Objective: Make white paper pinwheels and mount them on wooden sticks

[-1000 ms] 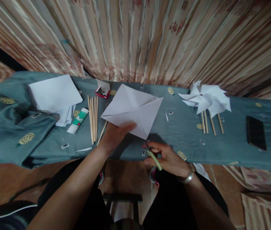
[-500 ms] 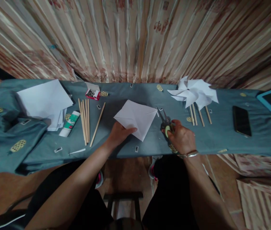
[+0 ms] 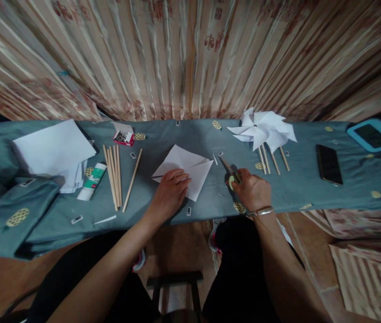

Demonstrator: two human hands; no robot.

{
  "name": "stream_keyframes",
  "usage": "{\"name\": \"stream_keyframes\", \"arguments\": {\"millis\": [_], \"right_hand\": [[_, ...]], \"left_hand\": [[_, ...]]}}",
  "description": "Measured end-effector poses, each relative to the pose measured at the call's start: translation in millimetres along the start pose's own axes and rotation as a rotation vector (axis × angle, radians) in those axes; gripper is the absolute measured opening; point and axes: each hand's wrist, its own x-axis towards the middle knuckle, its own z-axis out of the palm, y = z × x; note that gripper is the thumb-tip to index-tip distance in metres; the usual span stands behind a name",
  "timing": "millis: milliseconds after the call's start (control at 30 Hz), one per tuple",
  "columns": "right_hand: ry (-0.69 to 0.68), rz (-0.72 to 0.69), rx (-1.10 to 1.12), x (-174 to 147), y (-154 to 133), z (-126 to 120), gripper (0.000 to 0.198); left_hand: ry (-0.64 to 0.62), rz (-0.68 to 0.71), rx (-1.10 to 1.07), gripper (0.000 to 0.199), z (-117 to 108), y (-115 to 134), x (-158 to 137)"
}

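A square sheet of white paper (image 3: 196, 169) lies on the cloth in front of me, with slits running in from its corners. My left hand (image 3: 170, 189) rests palm down on its left part, fingers laid over the paper. Right of the sheet, my right hand (image 3: 253, 190) grips scissors (image 3: 232, 174) by their green-and-dark handles. Their blades look closed and point away from me, toward the upper left. A thin paper scrap (image 3: 215, 158) lies between the sheet and the blade tips.
Leftward lie stacked white paper (image 3: 55, 148), a glue stick (image 3: 92, 181), several wooden sticks (image 3: 114, 175), one separate stick (image 3: 132, 180) and an open red box (image 3: 124, 137) of small metal pieces. Paper pinwheels (image 3: 267, 130), a phone (image 3: 329, 163) and a blue-framed tablet (image 3: 375, 135) are rightward.
My left hand has gone from pinching the sheet's lower left edge to lying on top of it. The sheet is down on the cloth. The scissors' blades have come together.
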Motion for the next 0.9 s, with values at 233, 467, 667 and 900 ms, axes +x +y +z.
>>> {"name": "stream_keyframes", "arguments": {"millis": [233,467,667,900], "right_hand": [[0.015,0.022,0.052,0.3,-0.7,0.7,0.044],[-0.054,0.015,0.077,0.8,3.3,-3.4,0.038],[-0.063,-0.016,0.112,1.4,10.3,-3.1,0.040],[-0.060,-0.009,0.058,6.5,12.5,-6.4,0.044]], "left_hand": [[-0.156,-0.080,0.031,0.033,13.1,3.9,4.6],[-0.194,-0.110,0.011,0.032,8.9,2.9,7.7],[-0.228,-0.125,0.004,0.031,5.9,2.6,11.0],[-0.221,-0.122,-0.014,0.032,6.8,0.8,7.3]]}}
